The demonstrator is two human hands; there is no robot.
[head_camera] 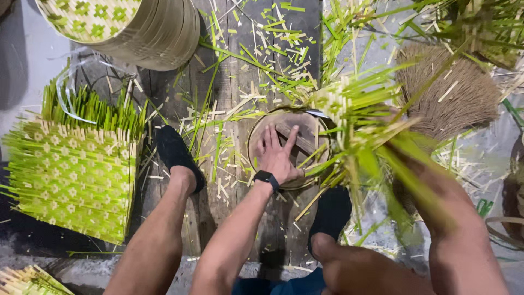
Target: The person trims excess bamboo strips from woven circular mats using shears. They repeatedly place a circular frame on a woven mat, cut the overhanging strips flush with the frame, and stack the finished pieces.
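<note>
Left hand (277,155) flat, fingers apart, pressing round wooden form (287,147). Right hand (431,186) blurred, grip cannot tell, near woven bamboo strips (355,117). Risk: loose strips spring, weave slips off form.

From my feed I see a floor of dark, worn wooden planks (245,82) littered with green and pale strip offcuts (278,65). Grey concrete (24,60) borders the planks at the left, and a brown fibre broom head (453,98) lies at the right. Light is even and soft.

At nine o'clock, the woven mat (71,180) shows a green-and-cream star lattice. The round block (305,136) is brown; both shoes (177,155) are black.
</note>
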